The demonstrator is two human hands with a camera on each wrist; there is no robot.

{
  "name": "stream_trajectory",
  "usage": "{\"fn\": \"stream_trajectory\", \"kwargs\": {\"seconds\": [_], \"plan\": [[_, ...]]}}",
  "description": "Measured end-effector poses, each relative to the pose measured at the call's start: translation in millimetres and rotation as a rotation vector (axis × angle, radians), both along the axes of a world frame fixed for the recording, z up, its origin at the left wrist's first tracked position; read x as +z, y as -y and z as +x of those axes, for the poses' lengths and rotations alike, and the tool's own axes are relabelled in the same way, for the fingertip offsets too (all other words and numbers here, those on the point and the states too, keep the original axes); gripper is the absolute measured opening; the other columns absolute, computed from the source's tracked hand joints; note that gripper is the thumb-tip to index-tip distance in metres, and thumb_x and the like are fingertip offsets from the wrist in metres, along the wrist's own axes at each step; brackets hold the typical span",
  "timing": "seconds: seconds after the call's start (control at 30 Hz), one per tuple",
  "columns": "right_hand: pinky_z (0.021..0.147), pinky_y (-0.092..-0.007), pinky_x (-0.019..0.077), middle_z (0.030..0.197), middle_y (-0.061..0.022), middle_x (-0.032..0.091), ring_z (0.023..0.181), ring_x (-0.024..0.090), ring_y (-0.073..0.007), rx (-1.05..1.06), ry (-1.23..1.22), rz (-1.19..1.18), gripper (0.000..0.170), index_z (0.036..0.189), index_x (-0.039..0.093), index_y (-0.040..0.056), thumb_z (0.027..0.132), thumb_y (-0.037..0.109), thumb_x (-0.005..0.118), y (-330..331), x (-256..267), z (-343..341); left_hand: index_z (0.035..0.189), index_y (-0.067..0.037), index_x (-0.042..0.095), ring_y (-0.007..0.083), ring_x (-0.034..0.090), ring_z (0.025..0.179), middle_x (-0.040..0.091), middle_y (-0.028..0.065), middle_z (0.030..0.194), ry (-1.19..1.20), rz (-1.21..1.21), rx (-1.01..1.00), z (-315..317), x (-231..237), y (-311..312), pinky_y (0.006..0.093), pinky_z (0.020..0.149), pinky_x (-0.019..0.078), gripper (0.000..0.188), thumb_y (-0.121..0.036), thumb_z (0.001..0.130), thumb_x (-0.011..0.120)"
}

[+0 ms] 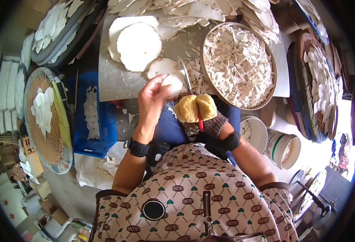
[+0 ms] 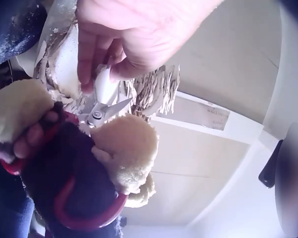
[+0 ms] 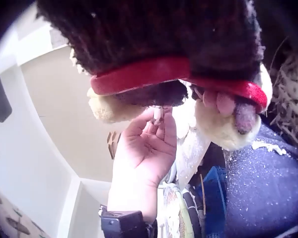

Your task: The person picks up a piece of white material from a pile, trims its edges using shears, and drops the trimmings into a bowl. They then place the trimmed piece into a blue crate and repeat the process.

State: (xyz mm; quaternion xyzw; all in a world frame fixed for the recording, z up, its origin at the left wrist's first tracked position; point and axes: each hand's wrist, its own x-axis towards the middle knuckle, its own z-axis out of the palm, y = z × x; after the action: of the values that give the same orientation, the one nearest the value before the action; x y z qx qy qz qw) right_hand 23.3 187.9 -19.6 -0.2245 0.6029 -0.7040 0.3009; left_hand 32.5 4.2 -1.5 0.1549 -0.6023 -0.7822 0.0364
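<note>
In the head view my left hand [image 1: 152,101] pinches a thin, pale, roundish slice [image 1: 173,84] between thumb and fingers. My right hand [image 1: 214,124], in a dark knitted fingerless glove, grips scissors [image 1: 186,76] whose red handles carry yellow foam padding [image 1: 195,109]. The blades point away from me, just right of the slice. From the left wrist, the slice [image 2: 104,85] hangs close above the blade pivot [image 2: 96,115], and the blades stand apart. The right wrist view shows the red handles [image 3: 144,74] around the glove, with the left hand [image 3: 145,148] beyond.
A round tray [image 1: 273,76] of pale trimmings stands right on the metal table [image 1: 109,86]. Larger white discs [image 1: 139,46] lie at back left, beside a heap of flat pieces [image 1: 185,12]. A blue crate [image 1: 107,141] is at left; buckets [image 1: 276,149] stand at lower right.
</note>
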Motion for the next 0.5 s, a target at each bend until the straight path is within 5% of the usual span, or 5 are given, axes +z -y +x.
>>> {"fn": "stream_trajectory", "kwargs": {"seconds": [0.13, 0.2, 0.23, 0.3, 0.5], "plan": [[0.086, -0.0286, 0.0468, 0.107, -0.0117, 0.060, 0.098, 0.058, -0.0209, 0.009, 0.014, -0.002, 0.025, 0.111, 0.054, 0.0022, 0.088, 0.011, 0.053, -10, -33, -2, 0.119, 0.001, 0.049, 0.0155, 0.061, 0.085, 0.061, 0.0104, 0.098, -0.172, 0.024, 0.223, -11, -10, -20, 0.0271, 0.071, 0.0554, 0.036, -0.003, 0.085, 0.057], [0.080, -0.0288, 0.0485, 0.101, -0.0118, 0.062, 0.092, 0.060, -0.0219, -0.073, 0.302, -0.192, 0.023, 0.108, 0.056, 0.0027, 0.087, 0.012, 0.054, -7, -12, 9, 0.121, 0.001, 0.047, 0.0159, 0.061, 0.086, 0.060, 0.0104, 0.102, -0.127, 0.062, 0.291, -15, -6, -29, 0.0287, 0.073, 0.0546, 0.036, -0.005, 0.087, 0.056], [0.074, -0.0295, 0.0490, 0.094, -0.0107, 0.064, 0.085, 0.061, -0.0222, -0.105, -0.088, -0.079, 0.021, 0.103, 0.059, 0.0033, 0.087, 0.015, 0.055, -7, -26, 8, 0.123, 0.001, 0.046, 0.0167, 0.060, 0.089, 0.059, 0.0115, 0.105, -0.138, 0.062, 0.259, -18, -4, -29, 0.0298, 0.073, 0.0549, 0.038, -0.006, 0.087, 0.056], [0.073, -0.0300, 0.0490, 0.091, -0.0096, 0.064, 0.083, 0.062, -0.0218, -0.066, -0.156, 0.005, 0.019, 0.100, 0.060, 0.0039, 0.087, 0.016, 0.054, -11, -24, 7, 0.125, 0.001, 0.045, 0.0167, 0.061, 0.089, 0.059, 0.0115, 0.106, -0.093, 0.023, 0.150, -22, -7, -21, 0.0301, 0.073, 0.0549, 0.040, -0.006, 0.087, 0.056], [0.068, -0.0301, 0.0478, 0.085, -0.0099, 0.065, 0.078, 0.062, -0.0215, -0.102, 0.038, -0.119, 0.017, 0.091, 0.061, 0.0030, 0.088, 0.015, 0.051, -11, -20, 8, 0.123, 0.002, 0.047, 0.0162, 0.064, 0.083, 0.061, 0.0115, 0.102, 0.056, 0.025, -0.120, -36, -2, -7, 0.0269, 0.068, 0.0574, 0.038, -0.003, 0.087, 0.055]]}}
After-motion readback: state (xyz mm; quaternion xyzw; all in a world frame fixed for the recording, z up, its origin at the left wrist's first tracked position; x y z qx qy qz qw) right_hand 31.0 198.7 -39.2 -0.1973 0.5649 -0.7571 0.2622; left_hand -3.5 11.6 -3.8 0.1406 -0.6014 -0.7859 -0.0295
